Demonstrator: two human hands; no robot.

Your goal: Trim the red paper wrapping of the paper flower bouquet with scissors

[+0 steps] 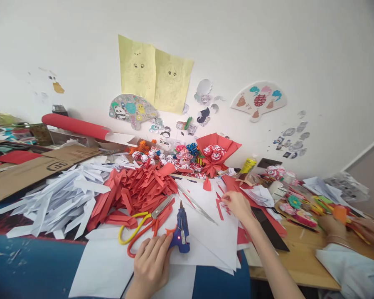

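Blue plastic glue gun point(183, 232) at six o'clock over white sheets point(212, 249), nozzle point(181, 204) toward twelve. Left hand point(152, 261) wrapped round its handle, the best hold: likely light, stiff, hot-tipped. From it, right hand point(238, 205) at two o'clock, fingers narrow over red paper slips point(220, 210); cannot tell whether they pinch one. Counts: one glue gun, one pair of scissors point(156, 214) at nine, one red-wrapped bouquet point(215, 153) at one; red strips point(143, 187) at ten, uncountable.

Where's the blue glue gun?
In the head view, the blue glue gun is just below the middle, held in the left hand over white paper. The scissors lie just to its left.
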